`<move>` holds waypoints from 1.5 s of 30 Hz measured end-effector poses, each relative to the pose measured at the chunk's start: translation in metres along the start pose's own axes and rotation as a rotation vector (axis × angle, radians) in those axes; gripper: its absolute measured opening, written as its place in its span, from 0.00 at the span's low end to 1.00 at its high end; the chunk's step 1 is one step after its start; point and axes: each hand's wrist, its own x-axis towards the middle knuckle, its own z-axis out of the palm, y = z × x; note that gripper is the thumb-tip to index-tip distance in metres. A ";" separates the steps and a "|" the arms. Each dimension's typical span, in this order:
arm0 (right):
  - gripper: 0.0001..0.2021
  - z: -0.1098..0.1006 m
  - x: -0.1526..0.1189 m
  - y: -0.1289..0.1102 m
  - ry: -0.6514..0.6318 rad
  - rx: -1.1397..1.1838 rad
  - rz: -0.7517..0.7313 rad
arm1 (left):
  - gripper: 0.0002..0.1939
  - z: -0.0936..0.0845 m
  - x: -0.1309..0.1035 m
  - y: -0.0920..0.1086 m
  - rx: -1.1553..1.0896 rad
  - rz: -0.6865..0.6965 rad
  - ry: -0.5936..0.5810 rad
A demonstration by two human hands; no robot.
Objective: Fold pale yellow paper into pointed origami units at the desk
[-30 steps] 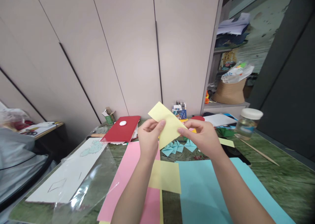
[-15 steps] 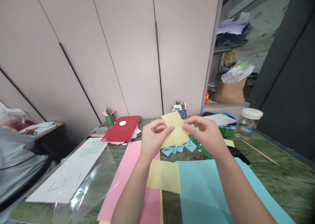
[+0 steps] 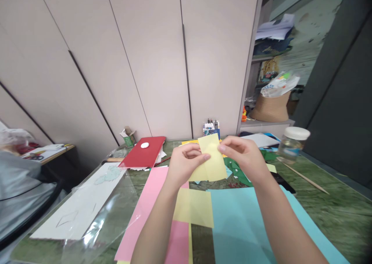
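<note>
Both hands hold up a small yellow sheet of paper [image 3: 214,161] above the table. My left hand [image 3: 186,164] pinches its left side, thumb in front and fingers behind. At the upper right edge, my right hand [image 3: 242,155] grips it between thumb and fingertips. A crease runs down the sheet, with part of it angled behind to the left. Below lies another yellow paper piece [image 3: 194,208], resting across pink paper [image 3: 148,202] and close to blue sheets [image 3: 238,225]. Folded light-blue paper pieces [image 3: 228,172] are mostly hidden behind the held sheet.
A red folder [image 3: 143,155] with a white disc on it lies at the back left. Nearer are a drawing sheet [image 3: 78,206] and clear plastic film [image 3: 113,210]. To the right stand a lidded jar [image 3: 292,146], a wooden stick [image 3: 308,179] and a dark phone [image 3: 281,182].
The yellow sheet has turned more upright and shifted slightly right, its crease now showing. It covers more of the folded blue pieces. Both hands keep their hold, the right moving slightly outward.
</note>
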 end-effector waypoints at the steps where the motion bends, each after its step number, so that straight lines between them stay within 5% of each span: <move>1: 0.10 0.000 0.000 0.000 -0.003 -0.005 -0.002 | 0.11 0.000 0.000 0.000 0.005 0.000 0.002; 18: 0.12 0.004 0.005 0.013 0.163 -0.122 0.005 | 0.09 0.000 0.002 -0.007 0.216 0.053 0.002; 35: 0.15 0.000 0.006 0.011 -0.140 -0.211 0.109 | 0.11 -0.008 0.010 -0.010 0.206 0.003 0.038; 45: 0.14 0.000 0.006 0.013 -0.194 -0.200 0.154 | 0.11 -0.011 0.009 -0.008 0.247 -0.032 0.013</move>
